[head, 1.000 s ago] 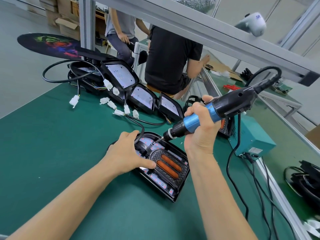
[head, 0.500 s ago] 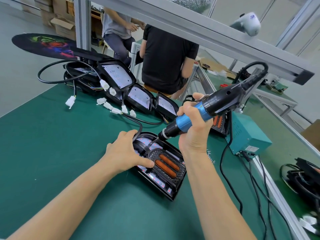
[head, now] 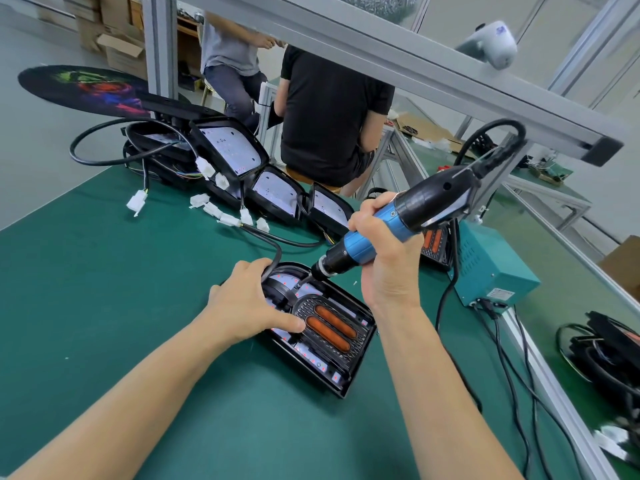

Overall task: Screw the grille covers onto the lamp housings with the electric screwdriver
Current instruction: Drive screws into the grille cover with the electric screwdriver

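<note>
Blue-and-black electric screwdriver [head: 388,233]; black mesh-patterned grille cover [head: 330,325] with two orange bars; green table mat [head: 104,289].

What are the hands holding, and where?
Right hand grips the blue-and-black electric screwdriver round its blue barrel. Left hand rests on the black lamp housing, steadying its near edge.

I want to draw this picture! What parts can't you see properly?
All in the head view:
- Screw under the screwdriver bit: too small, shadowed.
- Left hand fingertips: hidden behind the lamp housing edge and cable.
- Grille cover far end: hidden by the screwdriver's nose.
- Right hand palm: faces away.
</note>
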Demonstrator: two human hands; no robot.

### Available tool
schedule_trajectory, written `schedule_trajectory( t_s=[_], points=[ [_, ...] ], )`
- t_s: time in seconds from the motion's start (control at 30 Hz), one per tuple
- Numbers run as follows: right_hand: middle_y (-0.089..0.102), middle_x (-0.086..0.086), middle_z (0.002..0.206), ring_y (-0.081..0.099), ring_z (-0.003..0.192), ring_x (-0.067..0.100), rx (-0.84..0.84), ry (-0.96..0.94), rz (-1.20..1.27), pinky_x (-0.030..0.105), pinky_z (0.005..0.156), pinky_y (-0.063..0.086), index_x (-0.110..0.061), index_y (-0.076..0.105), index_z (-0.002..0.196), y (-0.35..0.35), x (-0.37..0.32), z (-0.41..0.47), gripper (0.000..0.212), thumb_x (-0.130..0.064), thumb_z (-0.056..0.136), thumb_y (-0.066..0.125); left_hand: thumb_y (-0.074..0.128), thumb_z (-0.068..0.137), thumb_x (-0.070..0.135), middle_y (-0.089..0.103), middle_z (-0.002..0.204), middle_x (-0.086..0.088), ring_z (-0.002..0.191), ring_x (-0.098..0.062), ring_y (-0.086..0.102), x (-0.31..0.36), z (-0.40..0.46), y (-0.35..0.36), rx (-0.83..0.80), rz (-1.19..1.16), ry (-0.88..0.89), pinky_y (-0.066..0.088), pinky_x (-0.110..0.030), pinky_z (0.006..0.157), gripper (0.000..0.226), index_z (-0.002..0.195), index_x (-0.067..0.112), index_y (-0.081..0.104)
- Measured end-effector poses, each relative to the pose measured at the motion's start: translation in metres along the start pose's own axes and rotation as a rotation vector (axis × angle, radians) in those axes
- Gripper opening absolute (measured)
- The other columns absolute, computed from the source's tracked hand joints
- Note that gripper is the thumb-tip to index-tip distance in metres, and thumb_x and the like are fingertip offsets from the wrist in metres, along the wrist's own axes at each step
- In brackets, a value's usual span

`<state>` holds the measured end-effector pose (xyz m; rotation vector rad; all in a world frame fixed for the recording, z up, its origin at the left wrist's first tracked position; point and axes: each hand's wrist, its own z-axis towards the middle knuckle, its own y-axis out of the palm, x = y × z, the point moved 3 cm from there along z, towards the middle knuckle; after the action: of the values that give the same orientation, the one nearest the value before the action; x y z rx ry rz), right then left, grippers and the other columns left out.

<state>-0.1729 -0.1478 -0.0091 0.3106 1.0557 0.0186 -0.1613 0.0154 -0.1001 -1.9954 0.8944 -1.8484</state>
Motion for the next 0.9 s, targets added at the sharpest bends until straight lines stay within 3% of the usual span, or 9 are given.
schedule_trajectory(
  t_s=[0.23, 0.37, 0.43, 0.53, 0.63, 0.8, 0.9],
  points=[
    [0.050, -0.001, 0.073, 0.043, 0.073, 0.021, -0.089, -0.006, -0.006, 0.025, 0.069, 0.045, -0.028, 0.058, 0.072, 0.001, 0.000, -0.001, 0.034, 0.006, 0.069, 0.060, 0.089, 0.052, 0.045, 0.041, 0.131, 0.002, 0.123, -0.029, 0.042, -0.001, 0.001, 0.001, -0.005, -0.015, -0.009, 0.033, -0.045, 0.107, 0.107, 0.142, 0.028, 0.034],
    [0.050, 0.000, 0.075, 0.044, 0.076, 0.020, -0.090, -0.005, 0.008, 0.024, 0.073, 0.046, -0.026, 0.059, 0.085, -0.001, 0.002, -0.004, 0.035, 0.006, 0.071, 0.060, 0.084, 0.040, 0.053, 0.044, 0.129, 0.001, 0.119, -0.027, 0.047, -0.002, 0.002, 0.001, -0.033, -0.032, 0.002, 0.034, -0.044, 0.106, 0.107, 0.136, 0.028, 0.043],
    [0.052, 0.000, 0.075, 0.048, 0.077, 0.017, -0.021, 0.000, 0.029, 0.022, 0.074, 0.047, -0.020, 0.057, 0.095, -0.004, 0.003, -0.007, 0.034, 0.005, 0.072, 0.062, 0.080, 0.037, 0.055, 0.046, 0.129, 0.002, 0.119, -0.028, 0.048, -0.002, 0.002, 0.001, -0.047, -0.047, 0.009, 0.035, -0.044, 0.106, 0.106, 0.134, 0.029, 0.044],
    [0.049, 0.011, 0.087, 0.048, 0.076, 0.018, 0.129, -0.033, 0.101, 0.024, 0.074, 0.046, -0.028, 0.065, 0.085, -0.013, -0.003, -0.011, 0.032, 0.001, 0.072, 0.062, 0.080, 0.037, 0.057, 0.048, 0.129, 0.001, 0.119, -0.032, 0.048, -0.005, 0.006, -0.004, -0.076, -0.053, 0.008, 0.036, -0.045, 0.106, 0.106, 0.134, 0.030, 0.045],
    [0.052, 0.002, 0.073, 0.050, 0.069, 0.017, 0.256, -0.110, 0.227, 0.026, 0.074, 0.046, -0.020, 0.056, 0.097, -0.030, -0.018, -0.012, 0.033, 0.003, 0.074, 0.059, 0.078, 0.033, 0.062, 0.053, 0.132, -0.002, 0.122, -0.033, 0.049, -0.010, 0.011, -0.013, -0.117, -0.048, 0.015, 0.033, -0.048, 0.108, 0.115, 0.136, 0.027, 0.043],
    [0.057, -0.007, 0.064, 0.051, 0.064, 0.014, 0.408, -0.215, 0.252, 0.026, 0.070, 0.045, -0.015, 0.050, 0.100, -0.067, -0.044, -0.018, 0.032, 0.002, 0.075, 0.059, 0.069, 0.045, 0.073, 0.034, 0.149, 0.001, 0.138, -0.024, 0.029, -0.009, 0.012, -0.020, -0.117, 0.306, -0.057, 0.021, -0.042, 0.111, 0.121, 0.148, 0.033, 0.019],
    [0.056, -0.007, 0.061, 0.050, 0.063, 0.015, 0.489, -0.238, 0.225, 0.027, 0.069, 0.043, -0.015, 0.049, 0.100, -0.089, -0.052, -0.025, 0.031, 0.001, 0.075, 0.059, 0.059, 0.042, 0.074, 0.032, 0.151, 0.000, 0.139, -0.024, 0.028, -0.003, 0.011, -0.025, -0.151, 0.312, -0.085, 0.022, -0.042, 0.112, 0.122, 0.149, 0.031, 0.019]
  ],
)
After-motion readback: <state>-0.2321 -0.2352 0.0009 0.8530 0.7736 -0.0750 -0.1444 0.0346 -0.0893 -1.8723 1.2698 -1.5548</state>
